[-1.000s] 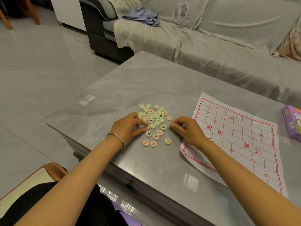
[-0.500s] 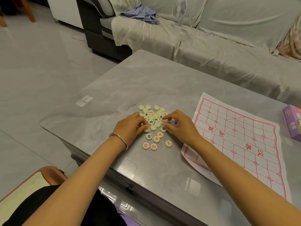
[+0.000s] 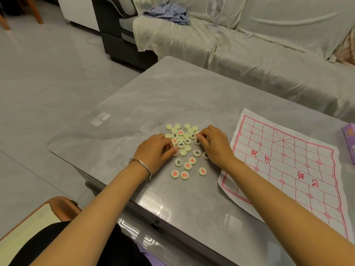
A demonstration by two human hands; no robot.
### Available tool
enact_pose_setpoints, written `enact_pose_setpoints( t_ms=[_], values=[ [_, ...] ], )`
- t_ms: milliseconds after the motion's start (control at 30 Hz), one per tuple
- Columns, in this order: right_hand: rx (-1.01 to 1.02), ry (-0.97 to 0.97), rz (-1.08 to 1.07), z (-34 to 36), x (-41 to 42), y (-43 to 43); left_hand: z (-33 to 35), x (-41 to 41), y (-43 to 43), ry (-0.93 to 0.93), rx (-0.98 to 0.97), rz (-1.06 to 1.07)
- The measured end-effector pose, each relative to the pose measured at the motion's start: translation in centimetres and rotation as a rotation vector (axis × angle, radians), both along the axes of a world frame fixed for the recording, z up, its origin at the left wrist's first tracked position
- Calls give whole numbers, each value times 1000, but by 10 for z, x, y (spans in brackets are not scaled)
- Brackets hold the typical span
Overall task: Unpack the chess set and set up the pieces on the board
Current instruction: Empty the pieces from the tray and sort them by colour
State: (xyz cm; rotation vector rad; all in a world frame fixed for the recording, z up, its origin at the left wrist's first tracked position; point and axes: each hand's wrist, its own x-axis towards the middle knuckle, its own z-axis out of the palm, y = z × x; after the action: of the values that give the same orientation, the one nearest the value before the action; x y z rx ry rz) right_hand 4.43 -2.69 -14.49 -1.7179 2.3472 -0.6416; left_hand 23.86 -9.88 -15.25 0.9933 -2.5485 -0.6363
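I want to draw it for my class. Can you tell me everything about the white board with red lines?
The board is a thin white sheet, paper by its look, printed with a red grid and red characters across its middle. It lies flat on the grey table, askew to the edge, right of the pieces. No piece stands on it. The right forearm crosses its near corner.

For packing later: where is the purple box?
Head view: the purple box lies on the table at the far right, just beyond the paper board.
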Motion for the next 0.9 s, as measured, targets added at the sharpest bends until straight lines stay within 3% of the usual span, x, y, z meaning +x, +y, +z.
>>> enact_pose_setpoints(
  t_ms=[167, 300, 367, 500, 633, 900],
  values=[
    [-1, 63, 14, -9, -1, 0, -1, 0, -1, -33, -21, 15],
    [-108, -71, 16, -2, -2, 13, 7, 1, 2, 59, -12, 6],
    [-112, -99, 117, 3, -2, 26, 14, 4, 6, 103, 9, -53],
    [200, -39, 392, 0, 1, 55, 20, 6, 15, -128, -84, -231],
    [348, 6, 428, 0, -1, 73, 23, 9, 30, -245, -233, -348],
    [417, 65, 309, 2, -15, 81, 13, 17, 59, -278, 13, -339]
  ],
)
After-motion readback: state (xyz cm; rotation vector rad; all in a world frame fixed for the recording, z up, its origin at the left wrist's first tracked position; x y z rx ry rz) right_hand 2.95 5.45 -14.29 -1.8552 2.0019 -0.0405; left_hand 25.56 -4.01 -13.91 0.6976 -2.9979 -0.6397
